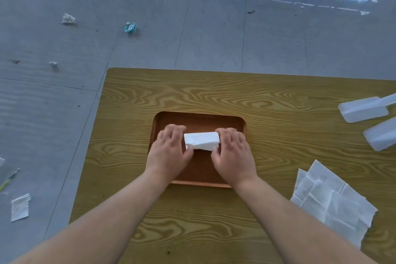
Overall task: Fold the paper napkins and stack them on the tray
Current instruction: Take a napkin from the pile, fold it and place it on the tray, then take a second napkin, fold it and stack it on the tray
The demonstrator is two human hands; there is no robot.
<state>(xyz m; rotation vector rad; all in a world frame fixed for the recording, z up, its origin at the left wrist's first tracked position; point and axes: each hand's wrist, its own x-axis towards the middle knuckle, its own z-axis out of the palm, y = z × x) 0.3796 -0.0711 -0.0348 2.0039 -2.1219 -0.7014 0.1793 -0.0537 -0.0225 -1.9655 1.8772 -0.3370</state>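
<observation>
Both hands, left hand (pixel 169 152) and right hand (pixel 233 154), grasp the folded napkin stack (pixel 201 140) at the tray's (pixel 199 119) twelve o'clock end; square the edges before releasing.

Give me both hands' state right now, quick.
Left hand: fingers closed on the left end of the folded napkin stack, over the tray.
Right hand: fingers closed on its right end.

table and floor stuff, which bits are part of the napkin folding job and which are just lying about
Part of the job:
- folded napkin stack, held between left hand and right hand
- brown tray under it
- unfolded napkins on the table's right side

Just lying about:
- two white plastic containers
- crumpled scraps and teal wrapper on the floor
- flat paper piece on the floor
</observation>
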